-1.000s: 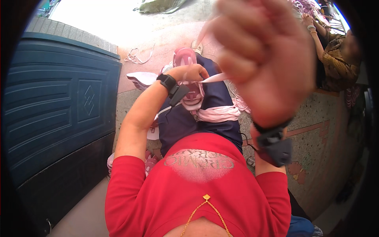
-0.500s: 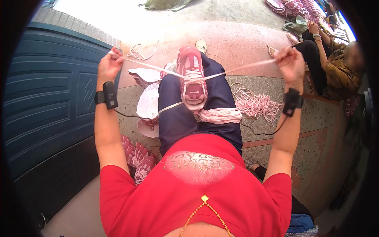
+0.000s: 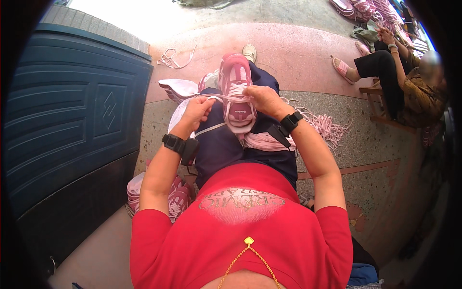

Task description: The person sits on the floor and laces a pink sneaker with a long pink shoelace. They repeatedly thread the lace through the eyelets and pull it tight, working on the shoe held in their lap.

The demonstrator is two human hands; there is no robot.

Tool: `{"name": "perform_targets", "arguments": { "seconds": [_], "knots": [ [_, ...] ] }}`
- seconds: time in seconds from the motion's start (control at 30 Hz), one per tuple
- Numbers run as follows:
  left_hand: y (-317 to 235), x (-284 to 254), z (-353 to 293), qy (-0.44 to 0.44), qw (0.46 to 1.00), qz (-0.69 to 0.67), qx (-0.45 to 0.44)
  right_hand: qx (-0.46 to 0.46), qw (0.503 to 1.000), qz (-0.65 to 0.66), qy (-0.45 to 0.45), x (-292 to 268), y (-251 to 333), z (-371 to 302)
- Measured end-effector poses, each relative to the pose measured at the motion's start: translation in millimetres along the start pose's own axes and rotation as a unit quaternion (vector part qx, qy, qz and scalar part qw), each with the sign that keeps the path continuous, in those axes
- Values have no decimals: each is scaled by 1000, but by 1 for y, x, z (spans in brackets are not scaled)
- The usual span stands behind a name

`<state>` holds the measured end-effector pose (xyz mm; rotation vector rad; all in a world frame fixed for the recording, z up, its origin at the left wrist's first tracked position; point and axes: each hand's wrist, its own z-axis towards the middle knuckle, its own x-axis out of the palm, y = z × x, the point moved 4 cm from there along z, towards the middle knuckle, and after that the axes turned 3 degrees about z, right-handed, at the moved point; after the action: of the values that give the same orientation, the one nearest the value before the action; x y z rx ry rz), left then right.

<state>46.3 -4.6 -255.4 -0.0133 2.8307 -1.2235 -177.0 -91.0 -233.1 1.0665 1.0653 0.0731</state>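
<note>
A pink and white sneaker [image 3: 238, 113] rests on my lap, toe pointing away from me. White shoelace [image 3: 237, 90] runs crisscross through its upper eyelets. Left of the shoe, my left hand [image 3: 198, 111] pinches a lace end that stretches across to the shoe's collar. My right hand [image 3: 264, 99] is closed at the shoe's right edge, its thumb and fingertips pinching the lace close to the eyelets. A bundle of pale pink laces [image 3: 269, 141] is tied around my right thigh, partly behind my right wrist strap.
Other sneakers lie left of my legs, one white-soled [image 3: 179, 89], with more pink shoes [image 3: 179, 200] near my hip. Loose pink laces [image 3: 327, 129] pile on the floor at right. A blue door [image 3: 82, 106] stands at left; a seated person [image 3: 414, 91] is at far right.
Both hands have come inward from wide apart to beside the shoe. The lace ends, stretched taut outward before, now run short between the hands and the shoe.
</note>
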Motion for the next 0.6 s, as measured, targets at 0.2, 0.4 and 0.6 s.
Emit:
{"name": "perform_targets", "arguments": {
  "seconds": [0.2, 0.4, 0.6],
  "knots": [
    [-9, 21, -16, 22, 998, -9, -61, -42, 992, -81, 85, 8, -7, 13],
    [-12, 29, -29, 48, 997, 7, -62, -3, 998, -60, -31, 6, -7, 11],
    [-18, 4, -21, 47, 999, 10, 12, 88, 981, 171, -30, 13, -11, -8]
  ]
}}
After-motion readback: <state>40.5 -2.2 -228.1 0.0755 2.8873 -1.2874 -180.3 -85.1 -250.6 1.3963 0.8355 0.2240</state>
